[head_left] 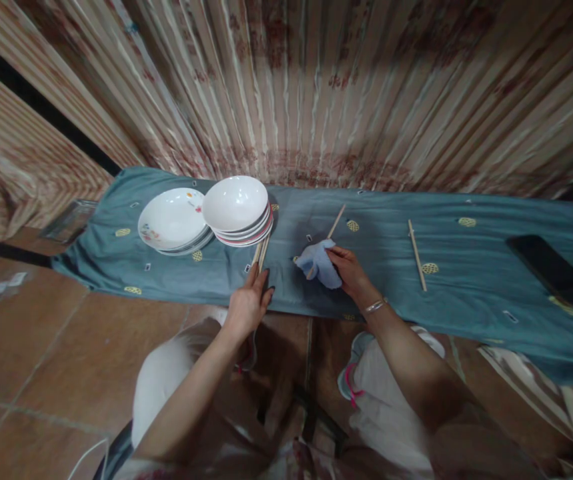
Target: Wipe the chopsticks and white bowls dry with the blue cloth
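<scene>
My left hand point(249, 303) is at the near ends of a few pale wooden chopsticks point(264, 252), its fingers closed over them where they lie on the cloth. Their far ends go out of sight by a stack of white bowls point(236, 205). In my right hand point(350, 269) is a light blue cloth point(320, 261), pinched and folded around a single chopstick point(336, 222). That stick slants out of the cloth at the top, and a bit of its lower end shows too. Another chopstick point(417, 257) lies alone to the right of my right hand.
Stacked white plates point(171, 217) with a flower pattern stand left of the bowls. A black phone point(553, 267) lies at the right. Everything rests on a narrow table with a green tablecloth point(291, 297). A pleated curtain point(316, 100) hangs close behind it.
</scene>
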### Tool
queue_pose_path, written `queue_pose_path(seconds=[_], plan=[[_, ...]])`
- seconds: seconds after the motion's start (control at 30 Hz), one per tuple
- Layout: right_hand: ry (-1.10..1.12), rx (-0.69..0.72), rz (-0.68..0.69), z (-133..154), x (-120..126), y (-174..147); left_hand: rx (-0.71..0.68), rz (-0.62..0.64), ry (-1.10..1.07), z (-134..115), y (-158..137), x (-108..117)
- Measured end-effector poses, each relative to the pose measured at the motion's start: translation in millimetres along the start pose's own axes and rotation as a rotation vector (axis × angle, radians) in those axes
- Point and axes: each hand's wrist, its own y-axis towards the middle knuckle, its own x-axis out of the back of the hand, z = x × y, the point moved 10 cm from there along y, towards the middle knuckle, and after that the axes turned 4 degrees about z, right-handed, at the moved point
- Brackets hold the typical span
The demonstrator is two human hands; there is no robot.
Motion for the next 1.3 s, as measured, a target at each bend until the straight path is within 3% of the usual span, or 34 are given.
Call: queue_pose_path(seconds=[0.3,0.53,0.67,0.83,1.03,1.13,1.3], plan=[[-0.031,0.022,0.018,-0.4,-0.6,0.5,0.020,0.009,0.050,-0.4,-0.6,-1.2],[-0.018,0.006,0.036,-2.9,-4.0,1.1,-0.008,-0.030,-0.067,-2.0,0.4,6.4],[-0.026,0.004,0.032,-3.5,-7.3,-0.3,-0.118,-0.082,-0.353,-23.2,5.2,13.0],[-0.008,-0.016,0.051,-4.7,-17.5,-4.6,0.011,0.104,-0.897,-38.7,22.0,-22.5],[0.017,-0.026,0.088,-4.3,-25.8,-7.5,0.059,0.080,-1.053,-44.0,36.3,-32.4],[0.028,-0.013,0.067,1.2,-16.0,-3.2,0.043,0.112,-1.044,-49.0,35.9,-31.9],[0.046,0.096,-0.077,25.7,21.5,7.2,0.031,0.215,-1.020,-58.2,31.7,-38.6]])
